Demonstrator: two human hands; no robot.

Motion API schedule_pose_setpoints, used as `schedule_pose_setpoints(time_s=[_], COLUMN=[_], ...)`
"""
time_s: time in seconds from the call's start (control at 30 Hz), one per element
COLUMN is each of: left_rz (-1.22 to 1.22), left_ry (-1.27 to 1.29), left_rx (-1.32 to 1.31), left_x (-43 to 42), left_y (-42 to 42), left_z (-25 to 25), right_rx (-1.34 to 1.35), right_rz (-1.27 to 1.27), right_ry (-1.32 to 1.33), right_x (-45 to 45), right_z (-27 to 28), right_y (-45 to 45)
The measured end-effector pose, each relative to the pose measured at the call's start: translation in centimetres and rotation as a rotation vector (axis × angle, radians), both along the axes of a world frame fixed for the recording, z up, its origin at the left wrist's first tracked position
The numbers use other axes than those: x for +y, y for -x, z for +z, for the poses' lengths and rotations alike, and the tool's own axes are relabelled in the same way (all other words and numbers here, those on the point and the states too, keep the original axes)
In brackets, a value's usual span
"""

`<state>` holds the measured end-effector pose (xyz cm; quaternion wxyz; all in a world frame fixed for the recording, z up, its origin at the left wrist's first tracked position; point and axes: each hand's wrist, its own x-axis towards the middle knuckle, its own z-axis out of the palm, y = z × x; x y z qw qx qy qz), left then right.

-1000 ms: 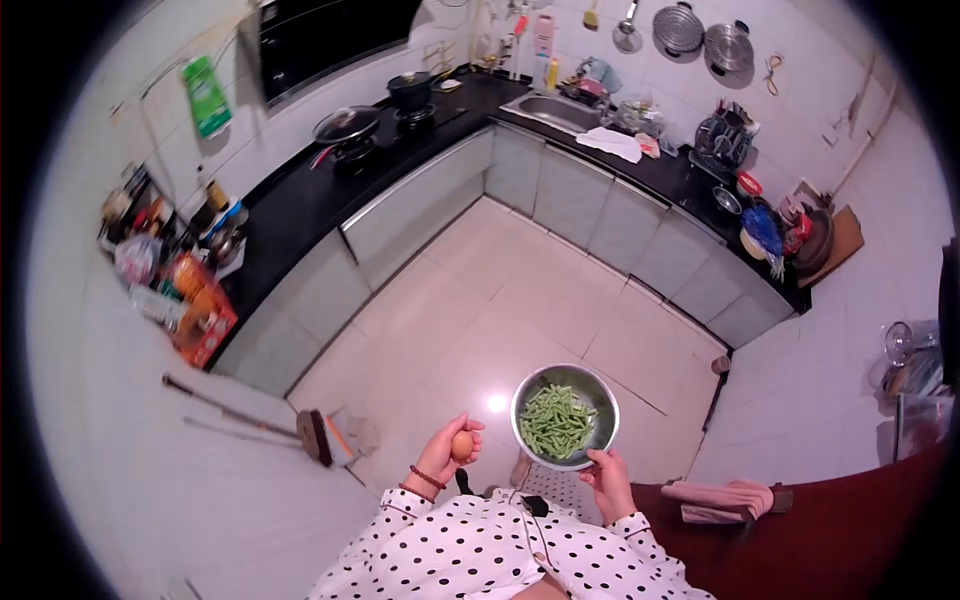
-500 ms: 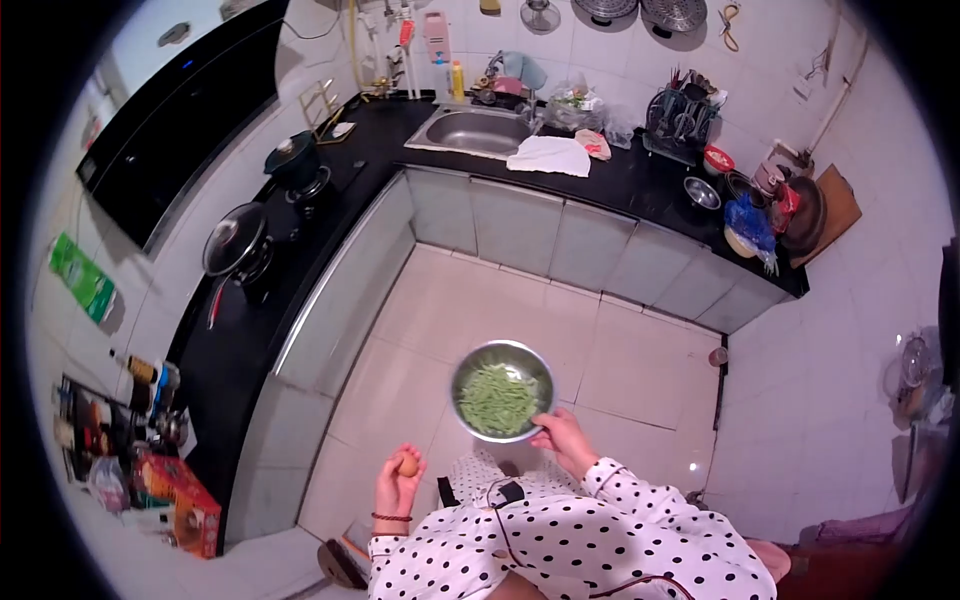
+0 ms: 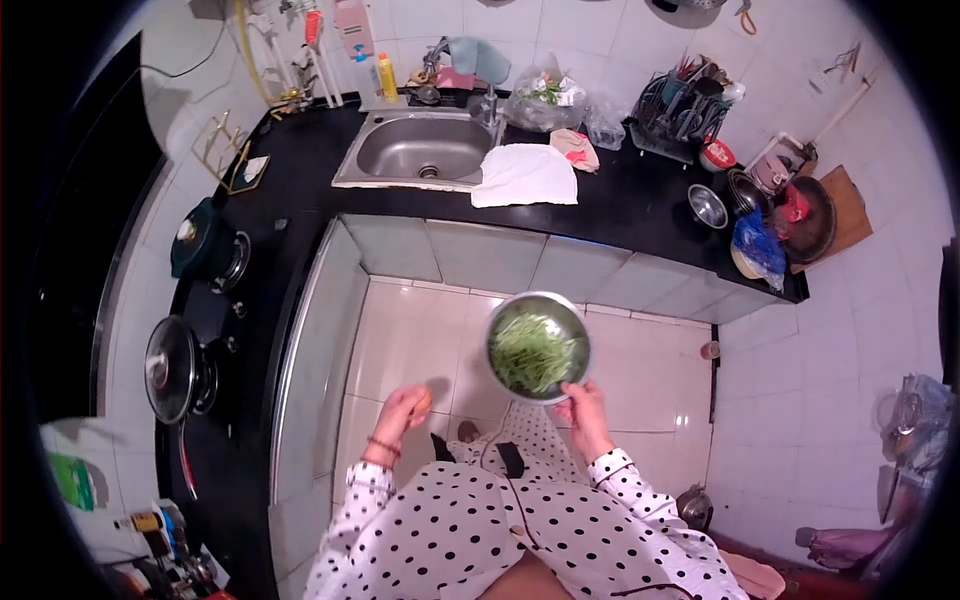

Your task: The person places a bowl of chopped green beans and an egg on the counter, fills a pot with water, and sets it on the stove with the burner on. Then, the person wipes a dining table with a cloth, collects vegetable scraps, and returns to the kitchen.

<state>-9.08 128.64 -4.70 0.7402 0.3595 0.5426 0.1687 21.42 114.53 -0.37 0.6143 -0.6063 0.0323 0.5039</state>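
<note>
My right hand (image 3: 583, 408) grips the near rim of a stainless steel bowl (image 3: 580, 338), thumb over the edge. The bowl hangs in the air in front of my body, above the tiled floor. Thin cut green beans (image 3: 530, 354) fill much of it, and the steel wall shows at the right. To the left of the bowl, apart from it, my left hand (image 3: 402, 410) is closed around a brown egg (image 3: 424, 402), of which only a small part shows between the fingers.
Ahead on the black counter are a sink (image 3: 425, 150), a white cloth (image 3: 525, 175), a small metal bowl (image 3: 708, 206) and a utensil rack (image 3: 682, 110). Along the left, a lidded pan (image 3: 172, 368) and a dark green pot (image 3: 205, 243) stand on the stove.
I have moved forward, so the sink and counter appear nearer. The bowl is further ahead in my right hand. My left hand has turned, and its fingers now cover more of the egg.
</note>
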Motion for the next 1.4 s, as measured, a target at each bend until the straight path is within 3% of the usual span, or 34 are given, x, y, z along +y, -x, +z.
schedule_pose_setpoints(time_s=[0.13,0.3,0.47,0.7,0.77,0.9,0.97,1.07,1.17,1.2,1.27,1.3,1.33,1.37,1.4], left_rz=[-0.272,-0.469,-0.553,-0.565,-0.530,-0.586,-0.579,-0.535,-0.479,-0.494,-0.494,-0.565,-0.602,-0.637,-0.650], left_ry=[-0.200,-0.730,-0.960,-1.078,-1.071,-1.048,-1.017,-1.093,-1.114,-1.075,-1.007,-0.953,-0.959,-0.998,-0.818], left_rx=[-0.008,0.158,0.282,0.411,0.398,0.341,0.283,0.220,0.144,0.092,-0.018,0.052,0.065,0.148,0.210], left_x=[11.2,28.9,36.3,46.0,46.7,45.5,44.8,43.3,42.5,42.0,40.7,40.0,39.7,39.1,38.6], left_y=[-10.0,-19.8,-28.7,-39.4,-40.7,-42.4,-43.2,-45.9,-42.6,-39.5,-32.3,-29.0,-25.2,-21.2,-17.6], left_z=[0.0,-9.4,-5.6,-11.2,-11.5,-13.3,-12.9,-12.7,-12.6,-12.8,-12.6,-12.4,-12.8,-14.2,-13.8], right_rx=[-0.102,-0.130,-0.047,-0.100,-0.118,-0.061,-0.268,-0.156,0.094,0.166,0.331,0.413,0.587,0.584,0.577], right_rz=[-0.150,-0.250,-0.269,-0.330,-0.311,-0.338,-0.410,-0.583,-0.630,-0.626,-0.580,-0.616,-0.559,-0.630,-0.704], right_ry=[0.006,-0.074,-0.049,0.002,0.058,-0.097,0.004,0.183,0.275,0.197,-0.136,-0.231,-0.773,-0.683,-0.594], right_x=[6.1,21.9,32.0,44.6,45.1,41.4,38.3,30.9,29.3,30.4,34.0,35.8,37.0,39.2,42.0], right_z=[-1.6,-10.3,-8.8,-16.6,-16.1,-16.5,-15.3,-18.9,-25.9,-27.7,-31.3,-33.6,-37.4,-37.6,-36.5], right_y=[-6.5,-12.5,-19.1,-25.2,-25.1,-24.8,-23.7,-23.0,-17.6,-14.8,-10.2,-8.4,-6.8,-5.8,-5.0])
